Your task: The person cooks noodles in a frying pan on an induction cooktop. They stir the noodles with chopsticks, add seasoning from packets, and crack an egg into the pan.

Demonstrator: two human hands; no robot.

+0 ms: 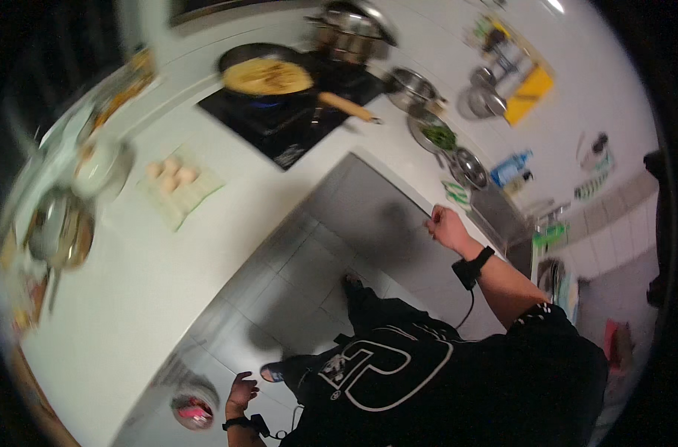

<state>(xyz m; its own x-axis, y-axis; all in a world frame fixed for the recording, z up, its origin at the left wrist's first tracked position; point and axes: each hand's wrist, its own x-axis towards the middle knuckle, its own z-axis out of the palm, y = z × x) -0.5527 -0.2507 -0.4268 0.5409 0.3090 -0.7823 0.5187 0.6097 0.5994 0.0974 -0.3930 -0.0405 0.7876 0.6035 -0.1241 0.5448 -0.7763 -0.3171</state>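
Note:
My right hand hangs in the air beside the counter's edge, near a green-and-white packet. Its fingers are curled in and nothing shows in them. Low on the left, my left hand is over the floor, empty, with fingers loosely apart. Far from both hands, a black frying pan with a wooden handle sits on the black cooktop. A flat yellow pancake, browned in places, covers its base. Several eggs rest in a pale tray left of the cooktop.
Behind the pan stands a steel pot. Right of the cooktop are steel bowls, one holding green vegetables, and a blue bottle. A glass-lidded pot is on the left counter. A small bin stands on the floor.

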